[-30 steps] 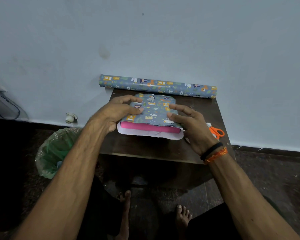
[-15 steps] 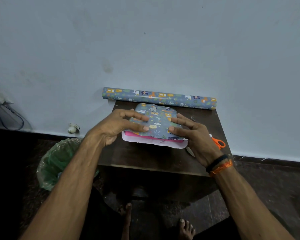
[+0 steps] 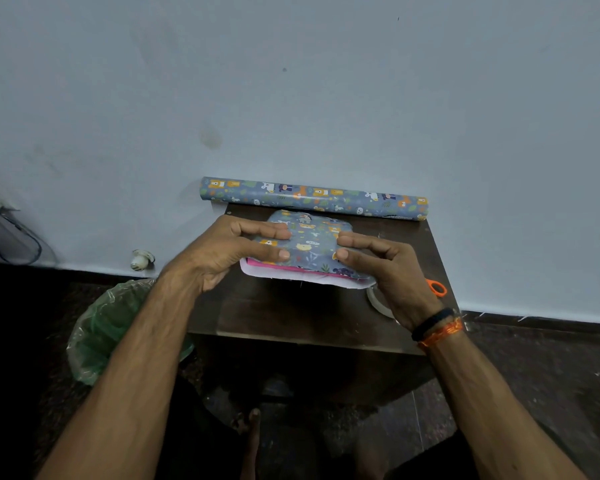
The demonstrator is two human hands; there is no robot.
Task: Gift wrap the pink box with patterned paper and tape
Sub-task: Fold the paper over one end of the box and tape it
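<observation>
The pink box (image 3: 284, 268) lies on a small dark wooden table (image 3: 291, 313), with only a thin pink strip of its front side showing. Patterned blue paper (image 3: 312, 237) is folded over its top, and the paper's white underside (image 3: 291, 278) sticks out beneath the front edge. My left hand (image 3: 222, 251) rests on the left part of the flap, fingers and thumb stretched flat on the paper. My right hand (image 3: 392, 268) presses the right part the same way, thumb near the front edge.
The roll of patterned paper (image 3: 312, 199) lies along the wall at the table's back edge. Orange-handled scissors (image 3: 437, 287) and a clear tape roll (image 3: 378, 301) sit at the right, partly behind my right hand. A bin with a green bag (image 3: 108, 327) stands on the floor, left.
Both hands drew the paper flap toward me over the box top, so less pink shows at the front. The hands came slightly closer together.
</observation>
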